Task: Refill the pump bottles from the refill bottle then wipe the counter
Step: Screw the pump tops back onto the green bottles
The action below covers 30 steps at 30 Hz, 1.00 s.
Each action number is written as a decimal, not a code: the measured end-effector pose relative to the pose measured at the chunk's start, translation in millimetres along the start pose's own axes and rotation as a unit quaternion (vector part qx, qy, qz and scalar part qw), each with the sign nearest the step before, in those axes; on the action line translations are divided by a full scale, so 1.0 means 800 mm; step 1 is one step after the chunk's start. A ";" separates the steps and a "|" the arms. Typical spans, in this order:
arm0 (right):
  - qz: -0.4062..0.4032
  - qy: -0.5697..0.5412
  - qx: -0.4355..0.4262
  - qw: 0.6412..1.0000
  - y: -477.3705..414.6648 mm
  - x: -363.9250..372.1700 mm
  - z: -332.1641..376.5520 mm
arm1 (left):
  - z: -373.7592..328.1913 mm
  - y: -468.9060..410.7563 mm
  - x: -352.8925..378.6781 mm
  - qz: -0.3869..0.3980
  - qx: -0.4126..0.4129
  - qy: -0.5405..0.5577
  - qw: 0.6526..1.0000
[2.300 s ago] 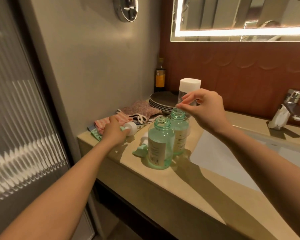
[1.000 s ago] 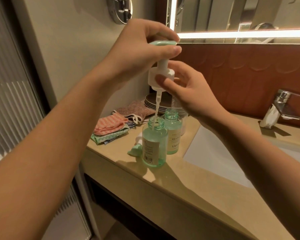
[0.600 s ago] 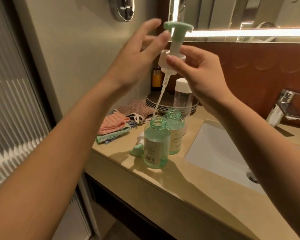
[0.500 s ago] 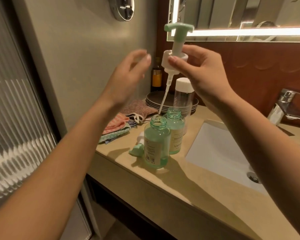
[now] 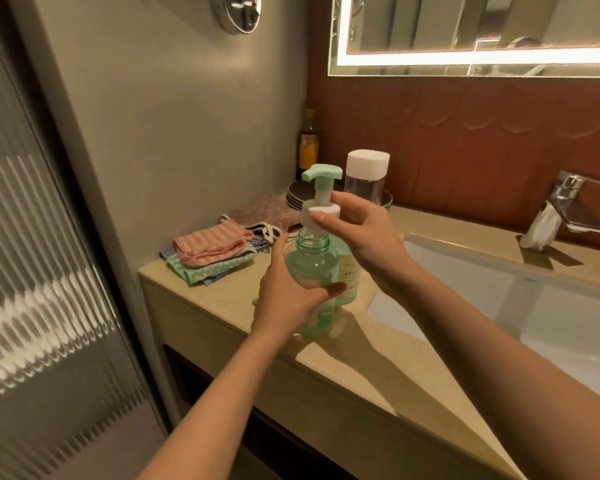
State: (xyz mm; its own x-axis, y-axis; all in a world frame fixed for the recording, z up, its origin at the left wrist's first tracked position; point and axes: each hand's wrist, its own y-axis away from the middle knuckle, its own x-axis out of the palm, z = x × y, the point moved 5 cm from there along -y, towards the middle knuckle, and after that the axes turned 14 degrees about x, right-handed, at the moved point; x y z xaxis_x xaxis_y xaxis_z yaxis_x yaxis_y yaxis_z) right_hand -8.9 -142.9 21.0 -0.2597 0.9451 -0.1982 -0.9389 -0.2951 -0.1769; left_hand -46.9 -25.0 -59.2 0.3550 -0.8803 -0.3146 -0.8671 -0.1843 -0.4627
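The left hand (image 5: pixel 284 296) had its grip wrapped round the front pump bottle (image 5: pixel 312 268), which stood on the table (image 5: pixel 378 358) near its edge; the right hand (image 5: pixel 364 233) pinched the pump head (image 5: pixel 321 192) by its white collar, just above the open neck; the second pump bottle (image 5: pixel 349 275) stood just behind, the capped refill bottle (image 5: pixel 367 174) farther back.

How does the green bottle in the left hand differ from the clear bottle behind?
The green bottle is tinted, its pump not yet seated; the clear bottle is colourless and white-capped. The left hand grips the green bottle; no hand holds the clear bottle. Both stand upright.
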 end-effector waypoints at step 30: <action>-0.087 0.122 -0.047 0.988 0.016 0.014 -0.015 | 0.018 0.006 0.003 -0.060 0.039 -0.078 0.994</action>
State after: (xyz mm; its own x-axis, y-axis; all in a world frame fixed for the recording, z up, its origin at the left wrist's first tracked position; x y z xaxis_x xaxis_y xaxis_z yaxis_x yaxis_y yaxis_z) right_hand -20.9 -137.7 5.3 -0.0240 0.9240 -0.3816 -0.9367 -0.1542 -0.3145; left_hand -45.2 -21.5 -73.7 0.5087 -0.7751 -0.3749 -0.7878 -0.2434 -0.5658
